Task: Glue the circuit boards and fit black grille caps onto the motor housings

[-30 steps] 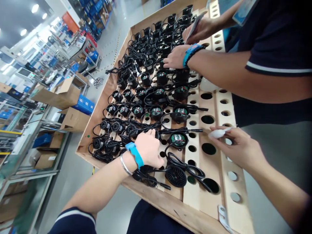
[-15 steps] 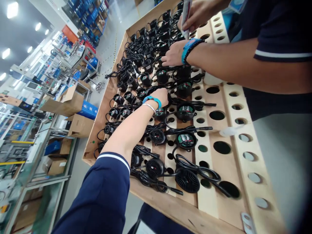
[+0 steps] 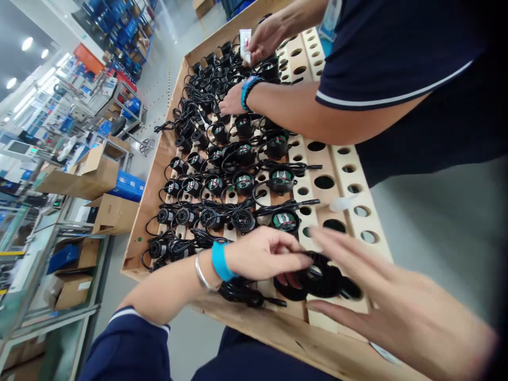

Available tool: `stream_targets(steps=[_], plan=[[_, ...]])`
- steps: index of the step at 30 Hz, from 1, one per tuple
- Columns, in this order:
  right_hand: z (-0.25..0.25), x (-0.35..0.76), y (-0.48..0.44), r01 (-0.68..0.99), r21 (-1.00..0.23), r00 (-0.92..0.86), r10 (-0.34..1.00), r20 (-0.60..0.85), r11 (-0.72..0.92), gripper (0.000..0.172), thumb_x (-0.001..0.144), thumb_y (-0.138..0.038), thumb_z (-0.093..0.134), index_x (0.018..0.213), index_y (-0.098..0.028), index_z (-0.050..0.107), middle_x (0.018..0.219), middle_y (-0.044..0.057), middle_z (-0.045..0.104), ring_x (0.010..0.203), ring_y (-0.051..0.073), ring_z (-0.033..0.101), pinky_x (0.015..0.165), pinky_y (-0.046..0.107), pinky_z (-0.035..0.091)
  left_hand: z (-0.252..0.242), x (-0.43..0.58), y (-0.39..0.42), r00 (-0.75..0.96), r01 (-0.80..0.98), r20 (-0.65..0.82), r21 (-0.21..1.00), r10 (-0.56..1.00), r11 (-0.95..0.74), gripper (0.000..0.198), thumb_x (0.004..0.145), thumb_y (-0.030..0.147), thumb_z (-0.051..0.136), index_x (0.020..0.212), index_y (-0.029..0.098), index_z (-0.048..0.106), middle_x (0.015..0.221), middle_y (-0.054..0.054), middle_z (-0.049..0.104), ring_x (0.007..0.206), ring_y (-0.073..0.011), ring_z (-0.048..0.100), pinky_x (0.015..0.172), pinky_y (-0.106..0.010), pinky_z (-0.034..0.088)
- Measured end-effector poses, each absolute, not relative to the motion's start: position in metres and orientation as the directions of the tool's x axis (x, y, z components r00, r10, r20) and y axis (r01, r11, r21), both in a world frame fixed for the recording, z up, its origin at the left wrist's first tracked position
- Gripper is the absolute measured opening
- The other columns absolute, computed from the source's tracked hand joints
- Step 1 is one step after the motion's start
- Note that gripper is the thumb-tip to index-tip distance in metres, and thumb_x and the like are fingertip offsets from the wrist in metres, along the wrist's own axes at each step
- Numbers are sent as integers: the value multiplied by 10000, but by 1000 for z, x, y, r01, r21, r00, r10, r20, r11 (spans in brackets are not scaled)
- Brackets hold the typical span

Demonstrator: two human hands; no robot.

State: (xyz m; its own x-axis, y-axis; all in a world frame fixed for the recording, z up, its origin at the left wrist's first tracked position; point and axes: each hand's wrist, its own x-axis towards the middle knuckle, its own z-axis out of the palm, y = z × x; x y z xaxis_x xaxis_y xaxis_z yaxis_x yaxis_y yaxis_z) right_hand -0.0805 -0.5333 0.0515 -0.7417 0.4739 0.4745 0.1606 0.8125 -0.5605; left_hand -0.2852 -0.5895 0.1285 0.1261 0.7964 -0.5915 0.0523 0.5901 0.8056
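Observation:
A black round part (image 3: 323,280) with a slotted look is pinched at its edge by my left hand (image 3: 264,254), thumb against fingers, near the front right corner of the wooden tray. Beneath it sits a round black housing (image 3: 291,290) with something red inside, partly hidden by my fingers. My right hand (image 3: 381,296), smeared by motion, has its thumb and fingers spread on either side of the black part; I cannot tell if it touches. Behind my left hand stands a round black housing with a green circuit board (image 3: 284,220).
The wooden tray (image 3: 156,159) carries rows of black housings with coiled cables (image 3: 248,293). A co-worker's hand (image 3: 234,100) reaches over the far rows; the other holds a white tube (image 3: 245,45). A translucent white item (image 3: 341,203) lies on the holed board. Cardboard boxes (image 3: 115,211) stand left.
My left hand has come back from the middle rows to the front right corner and now pinches a black part. My right hand has entered from the right. The view has shifted.

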Motion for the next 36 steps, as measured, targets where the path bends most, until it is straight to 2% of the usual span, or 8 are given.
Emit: stream_targets(steps=[4, 7, 9, 13, 17, 21, 29, 36], plan=[[56, -101, -546, 46, -573, -799, 375, 471, 818, 539, 961, -413, 415, 1463, -232, 338, 1189, 94, 657, 812, 203, 704, 589, 292, 594, 110, -269, -616, 56, -4, -645, 763, 762, 646, 215, 778, 335, 699, 787, 132, 627, 642, -1, 611, 499, -87, 566, 496, -201, 503], [47, -95, -544, 113, -634, -783, 461, 417, 765, 407, 948, -461, 436, 1263, -210, 493, 1079, 84, 688, 820, 190, 702, 646, 264, 597, 104, -283, -620, -232, 258, -516, 785, 825, 563, 315, 726, 389, 736, 876, 137, 619, 745, -35, 647, 586, -113, 581, 553, -235, 512], [38, -86, -536, 165, -657, -762, 518, 389, 735, 380, 936, -502, 448, 1193, -228, 510, 1071, 74, 678, 819, 179, 698, 654, 242, 591, 99, -295, -618, -390, 472, -367, 708, 844, 526, 378, 695, 409, 760, 905, 152, 579, 792, -47, 652, 640, -138, 591, 616, -279, 531], [12, -69, -518, 252, -645, -723, 583, 371, 722, 411, 923, -548, 443, 1203, -255, 516, 1097, 76, 646, 794, 182, 686, 608, 257, 581, 82, -305, -608, -356, 640, -355, 581, 864, 503, 289, 712, 278, 738, 882, 187, 524, 853, -51, 664, 792, -198, 642, 774, -367, 544], [-26, -60, -506, 238, -523, -743, 500, 445, 818, 486, 953, -461, 394, 1361, -207, 465, 1159, 109, 652, 944, 250, 667, 701, 356, 583, 67, -302, -604, -363, 508, -347, 704, 865, 496, 131, 776, 112, 589, 834, 191, 502, 743, -4, 612, 760, -165, 660, 744, -309, 549], [-59, -60, -501, 153, -571, -854, 399, 334, 806, 408, 913, -279, 434, 1283, -188, 579, 1263, 120, 600, 1048, 246, 624, 792, 381, 556, 62, -303, -603, -467, 309, -380, 776, 799, 549, 74, 808, 152, 570, 851, 169, 512, 706, 12, 589, 630, -117, 652, 621, -232, 549], [-64, -70, -505, 110, -466, -793, 361, 492, 878, 427, 850, -165, 380, 1227, -153, 579, 1242, 107, 591, 1045, 235, 587, 786, 390, 479, 65, -303, -601, -536, 364, -333, 738, 776, 569, 166, 784, 289, 624, 858, 143, 594, 683, 8, 587, 542, -92, 581, 542, -214, 519], [-64, -68, -515, 317, -455, -655, 540, 529, 832, 481, 922, -510, 432, 1203, -136, 543, 1151, 178, 613, 942, 295, 590, 738, 431, 411, 79, -304, -590, -491, 459, -360, 667, 793, 587, 111, 762, 251, 638, 790, 144, 633, 542, 24, 557, 455, -80, 491, 441, -190, 382]])
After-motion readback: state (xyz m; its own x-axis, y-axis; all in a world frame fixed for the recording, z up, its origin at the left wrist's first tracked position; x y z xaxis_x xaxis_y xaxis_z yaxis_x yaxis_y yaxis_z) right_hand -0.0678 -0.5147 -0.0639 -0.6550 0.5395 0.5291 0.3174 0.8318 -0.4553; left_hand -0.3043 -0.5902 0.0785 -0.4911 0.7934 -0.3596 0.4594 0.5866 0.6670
